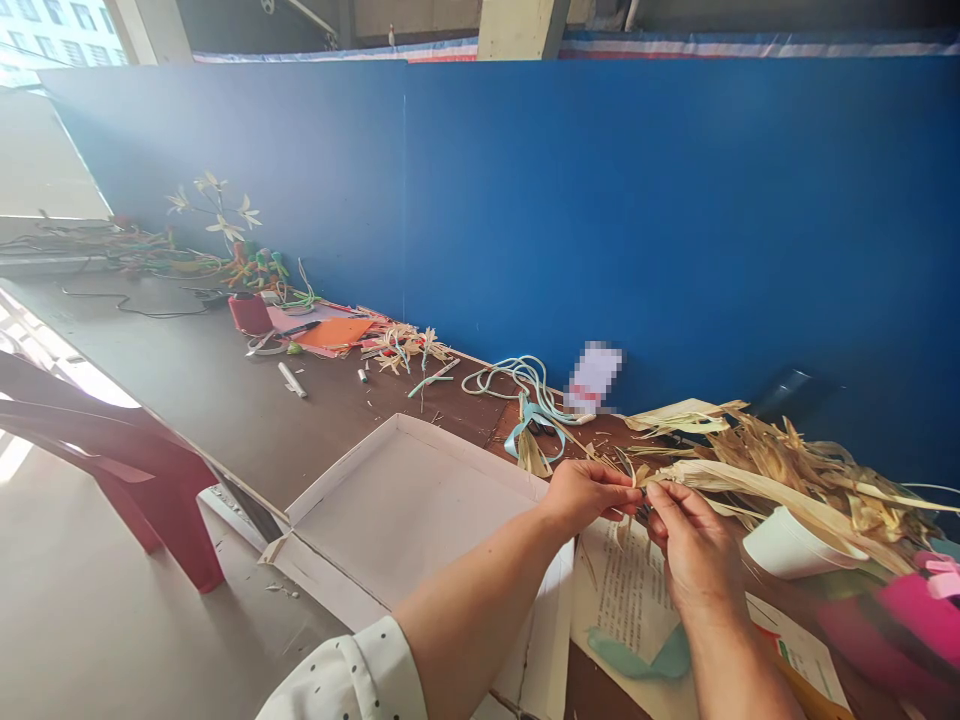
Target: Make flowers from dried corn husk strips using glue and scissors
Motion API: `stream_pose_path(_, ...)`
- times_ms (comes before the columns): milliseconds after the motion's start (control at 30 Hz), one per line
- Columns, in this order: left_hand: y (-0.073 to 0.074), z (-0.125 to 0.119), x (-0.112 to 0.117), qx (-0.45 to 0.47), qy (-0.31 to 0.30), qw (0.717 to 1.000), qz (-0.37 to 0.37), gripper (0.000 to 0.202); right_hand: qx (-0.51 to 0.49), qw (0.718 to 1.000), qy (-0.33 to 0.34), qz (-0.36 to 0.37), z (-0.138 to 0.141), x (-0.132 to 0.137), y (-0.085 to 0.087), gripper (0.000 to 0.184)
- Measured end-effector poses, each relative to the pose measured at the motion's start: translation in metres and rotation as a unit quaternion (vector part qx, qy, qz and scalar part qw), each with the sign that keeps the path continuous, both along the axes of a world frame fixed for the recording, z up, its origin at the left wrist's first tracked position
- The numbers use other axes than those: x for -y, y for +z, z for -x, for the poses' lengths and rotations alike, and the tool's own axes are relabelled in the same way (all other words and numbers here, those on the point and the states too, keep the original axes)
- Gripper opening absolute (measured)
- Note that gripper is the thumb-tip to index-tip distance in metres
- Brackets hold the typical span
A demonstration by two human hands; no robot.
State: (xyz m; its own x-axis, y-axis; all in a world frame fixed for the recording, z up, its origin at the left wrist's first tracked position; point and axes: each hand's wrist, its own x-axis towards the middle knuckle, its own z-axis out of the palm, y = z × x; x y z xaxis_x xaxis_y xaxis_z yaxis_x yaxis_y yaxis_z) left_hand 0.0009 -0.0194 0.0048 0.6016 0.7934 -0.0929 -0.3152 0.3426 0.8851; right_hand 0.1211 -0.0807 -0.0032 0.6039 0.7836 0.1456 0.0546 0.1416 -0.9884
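Observation:
My left hand (pixel 592 497) and my right hand (pixel 691 530) meet fingertip to fingertip above the table's near right part. The left thumb and fingers pinch what looks like a thin strip of dried corn husk (pixel 634 478). Right thumb and fingers are closed close against it; a small dark bit shows between the hands, too small to name. Just behind them lies a heap of dried corn husks (pixel 795 460), one long pale leaf reaching toward the right hand. Printed paper (pixel 634 590) lies beneath the hands.
An open white box lid (pixel 450 500) lies left of my hands. A white cup (pixel 799 545) lies tipped at right. Pale blue cord (pixel 517 375), ribbon (pixel 514 440) and orange paper (pixel 334 332) line the blue partition (pixel 675 200). A red chair (pixel 165 500) stands left.

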Motion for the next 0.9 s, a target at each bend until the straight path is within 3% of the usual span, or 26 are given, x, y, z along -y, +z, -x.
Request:
stream_pose_path(733, -0.0053, -0.0016, -0.0030, 0.026, -0.002, 1.000, 0.011, 0.043, 0.038, 0.999, 0.015, 0.024, -0.0061, 0.0001, -0.0057, 0.034)
stream_pose_path(900, -0.0073, -0.0022, -0.0047, 0.036, -0.001, 0.999, 0.014, 0.040, -0.020, 1.000, 0.014, 0.002, -0.0044, -0.0020, -0.0004, 0.036)
